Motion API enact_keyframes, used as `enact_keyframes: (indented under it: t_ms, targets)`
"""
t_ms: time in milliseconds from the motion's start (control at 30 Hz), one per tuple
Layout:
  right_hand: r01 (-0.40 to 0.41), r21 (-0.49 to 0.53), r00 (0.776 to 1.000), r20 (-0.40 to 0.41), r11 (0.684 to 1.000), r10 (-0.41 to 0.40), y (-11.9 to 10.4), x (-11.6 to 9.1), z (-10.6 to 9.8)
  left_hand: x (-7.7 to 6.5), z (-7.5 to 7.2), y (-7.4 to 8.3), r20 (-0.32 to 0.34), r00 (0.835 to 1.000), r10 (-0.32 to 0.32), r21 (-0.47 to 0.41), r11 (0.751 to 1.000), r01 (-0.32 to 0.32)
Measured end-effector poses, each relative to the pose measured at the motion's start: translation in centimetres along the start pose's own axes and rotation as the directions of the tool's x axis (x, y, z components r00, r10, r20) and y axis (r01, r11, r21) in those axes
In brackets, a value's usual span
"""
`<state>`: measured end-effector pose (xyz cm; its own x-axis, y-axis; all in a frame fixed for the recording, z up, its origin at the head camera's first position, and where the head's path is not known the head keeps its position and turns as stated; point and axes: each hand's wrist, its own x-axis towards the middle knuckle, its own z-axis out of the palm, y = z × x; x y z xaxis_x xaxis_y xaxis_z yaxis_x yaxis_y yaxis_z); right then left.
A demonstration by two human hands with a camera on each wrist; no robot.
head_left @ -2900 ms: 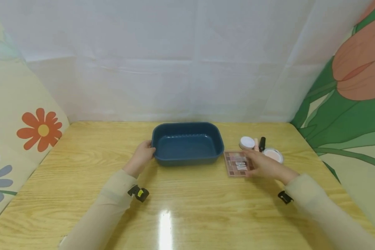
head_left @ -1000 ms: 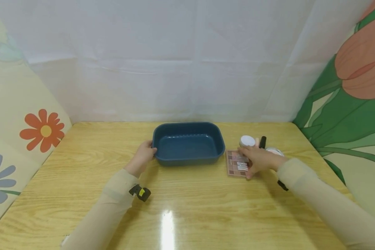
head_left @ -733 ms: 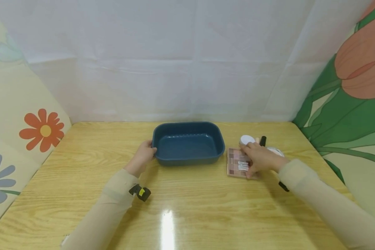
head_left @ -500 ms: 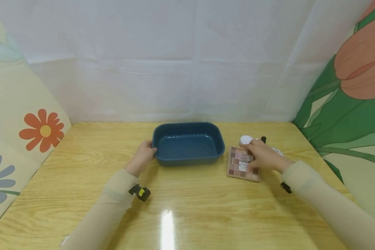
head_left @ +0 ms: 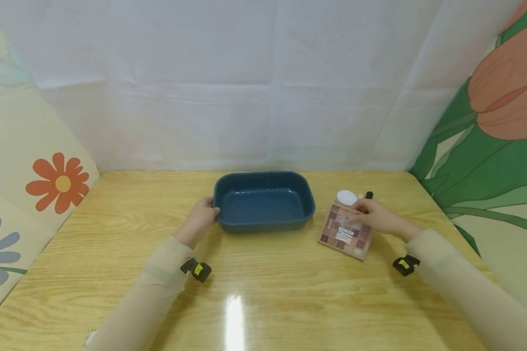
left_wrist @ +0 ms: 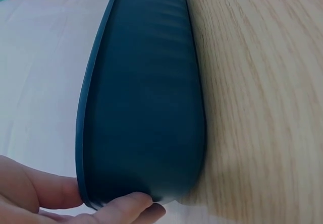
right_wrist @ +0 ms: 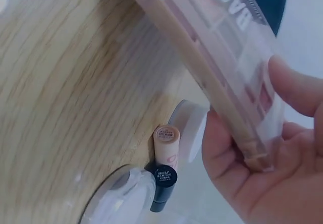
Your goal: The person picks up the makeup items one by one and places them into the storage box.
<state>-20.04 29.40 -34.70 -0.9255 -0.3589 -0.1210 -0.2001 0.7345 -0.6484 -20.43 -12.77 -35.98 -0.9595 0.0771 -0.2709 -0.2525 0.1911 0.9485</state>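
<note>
My right hand (head_left: 379,217) pinches an eyeshadow palette (head_left: 344,233) at its far right corner, thumb on the clear lid and fingers underneath. In the right wrist view the palette (right_wrist: 222,57) is tilted and raised off the wooden table. My left hand (head_left: 200,218) grips the left end of a dark blue rectangular basin (head_left: 263,226), thumb at the rim and fingers against the outer wall. The left wrist view shows the basin (left_wrist: 141,93) standing on the table with my fingers (left_wrist: 123,208) at its end.
Behind the palette lie a round white-lidded jar (head_left: 346,197), a pink tube (right_wrist: 166,143), a black-capped tube (right_wrist: 164,183) and a round clear-lidded compact (right_wrist: 123,199). A white sheet (head_left: 263,97) hangs at the table's back edge.
The right hand has moved from over the palette to its far right corner, and the palette has turned and come up off the table. The left hand and basin have stayed put.
</note>
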Motion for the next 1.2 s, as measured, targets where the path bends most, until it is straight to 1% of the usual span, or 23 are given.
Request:
enact_keyframes:
  t_ms: [100,167,233,300,367,500,567,700,867,933,967,1033,1100,1167,1200]
  targets:
    - [-0.059,0.089,0.998,0.021,0.994,0.058,-0.1,-0.3,-0.2,0.0,0.0,0.0,0.000,1.000,-0.002,-0.005,1.000,0.002]
    - [-0.120,0.151,0.992,0.044,0.981,0.114,-0.1,-0.6,-0.4,-0.1,0.0,0.0,0.002,1.000,-0.002,-0.009,1.000,0.002]
    - [-0.177,0.218,0.984,0.072,0.960,0.165,0.0,-0.8,-0.6,-0.1,0.0,0.0,0.004,1.000,-0.004,-0.012,1.000,0.004]
    - [-0.232,0.282,0.972,0.095,0.931,0.214,0.1,-1.1,-0.8,0.0,0.0,0.0,0.006,1.000,-0.006,-0.015,1.000,0.006]
    - [-0.258,0.335,0.966,0.107,0.906,0.235,0.2,-1.5,-0.9,0.0,0.0,0.0,0.008,1.000,-0.008,-0.017,1.000,0.009]
    - [-0.247,0.427,0.969,0.106,0.870,0.224,0.3,-2.2,-0.9,-0.1,0.0,0.0,0.012,1.000,-0.006,-0.021,1.000,0.006]
    - [-0.240,0.477,0.971,0.100,0.846,0.219,0.4,-2.5,-0.8,-0.2,0.1,0.1,0.013,1.000,0.000,-0.021,1.000,0.001]
    - [-0.237,0.582,0.970,0.092,0.778,0.226,0.6,-3.0,-0.7,-0.5,0.1,0.4,0.010,1.000,0.001,-0.018,1.000,-0.001]
    - [-0.196,0.674,0.977,0.074,0.712,0.200,0.5,-3.5,-0.5,-0.5,0.0,0.2,0.008,1.000,-0.002,-0.009,1.000,0.002]
    - [-0.175,0.716,0.981,0.067,0.676,0.182,0.4,-3.7,-0.4,-0.3,-0.1,0.0,0.004,1.000,0.001,-0.003,1.000,0.000]
    - [-0.166,0.737,0.982,0.064,0.655,0.177,0.4,-3.8,-0.3,-0.1,-0.2,-0.2,0.003,1.000,0.019,0.006,1.000,-0.019]
    - [-0.142,0.772,0.986,0.057,0.620,0.155,0.5,-4.0,-0.3,-0.1,-0.2,-0.3,0.005,1.000,0.027,0.009,1.000,-0.027]
    - [-0.121,0.797,0.990,0.051,0.592,0.134,0.6,-4.1,-0.2,-0.1,-0.2,-0.3,0.008,1.000,0.029,0.006,1.000,-0.029]
    - [-0.109,0.812,0.991,0.045,0.573,0.125,0.6,-4.2,-0.2,-0.2,-0.2,-0.1,0.012,1.000,0.026,0.001,1.000,-0.026]
    - [-0.108,0.818,0.991,0.043,0.565,0.127,0.7,-4.2,-0.2,-0.4,-0.1,0.2,0.012,1.000,0.005,-0.006,1.000,-0.005]
